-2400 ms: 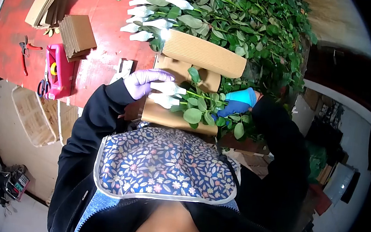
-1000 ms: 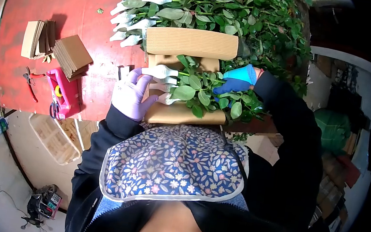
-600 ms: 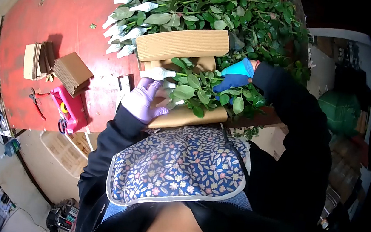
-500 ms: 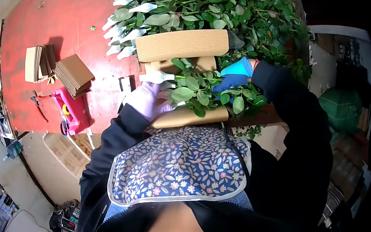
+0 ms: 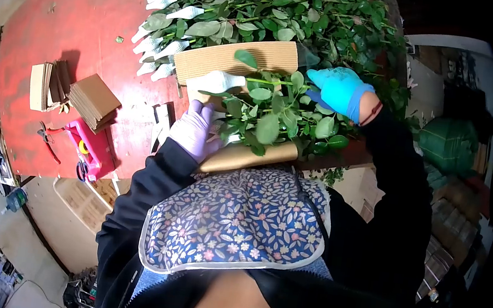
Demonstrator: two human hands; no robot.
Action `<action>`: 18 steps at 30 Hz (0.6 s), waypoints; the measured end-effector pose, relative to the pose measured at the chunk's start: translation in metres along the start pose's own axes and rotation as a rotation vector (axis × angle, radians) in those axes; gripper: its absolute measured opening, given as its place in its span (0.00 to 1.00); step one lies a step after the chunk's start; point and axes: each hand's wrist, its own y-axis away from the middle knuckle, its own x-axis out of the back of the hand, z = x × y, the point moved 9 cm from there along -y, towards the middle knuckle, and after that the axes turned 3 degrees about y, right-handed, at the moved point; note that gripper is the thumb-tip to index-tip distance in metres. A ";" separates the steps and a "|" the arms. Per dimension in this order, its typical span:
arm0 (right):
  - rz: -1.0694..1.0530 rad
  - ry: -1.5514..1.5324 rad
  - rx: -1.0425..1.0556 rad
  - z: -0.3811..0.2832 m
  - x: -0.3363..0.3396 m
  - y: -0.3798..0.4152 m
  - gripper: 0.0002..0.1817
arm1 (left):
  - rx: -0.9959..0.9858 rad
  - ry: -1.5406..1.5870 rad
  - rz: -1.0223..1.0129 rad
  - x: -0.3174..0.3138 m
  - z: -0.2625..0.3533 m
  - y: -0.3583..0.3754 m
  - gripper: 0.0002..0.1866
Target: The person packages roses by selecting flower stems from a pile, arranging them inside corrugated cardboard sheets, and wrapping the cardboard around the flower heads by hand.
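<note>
White-sleeved bud (image 5: 217, 82) on leafy green stem (image 5: 267, 82), bud end left, above ribbed brown cardboard (image 5: 233, 59).

free red tabletop (image 5: 99, 25) beyond cardboard stacks (image 5: 94, 102), leafy pile (image 5: 312, 20) rightward

The surface (image 5: 116, 9) is red with darker scuffed patches. The left hand (image 5: 193, 130) is pale lavender; the right hand (image 5: 341, 93) is bright turquoise, with dark blue below. The sleeves (image 5: 401, 173) are black. The apron (image 5: 238, 221) is navy, printed with cream, white and pink flowers, and edged in white. The leaves (image 5: 268, 129) are green, the bud nets (image 5: 218, 81) white, the ribbed cardboard (image 5: 198, 68) tan, the dispenser (image 5: 98, 151) hot pink.
</note>
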 end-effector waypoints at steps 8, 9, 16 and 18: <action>0.633 -0.612 -0.027 0.094 0.049 0.067 0.26 | -0.027 -0.057 0.033 0.005 0.006 0.001 0.25; 0.624 -0.996 -0.065 0.140 0.026 0.068 0.23 | -0.036 -0.052 0.042 0.006 0.006 0.000 0.25; 0.858 -1.448 -0.321 0.139 0.041 0.110 0.25 | -0.061 -0.079 -0.002 -0.001 0.004 -0.003 0.27; 0.787 -0.698 -0.186 0.085 0.056 0.100 0.27 | -0.101 -0.060 0.011 -0.001 0.004 -0.002 0.28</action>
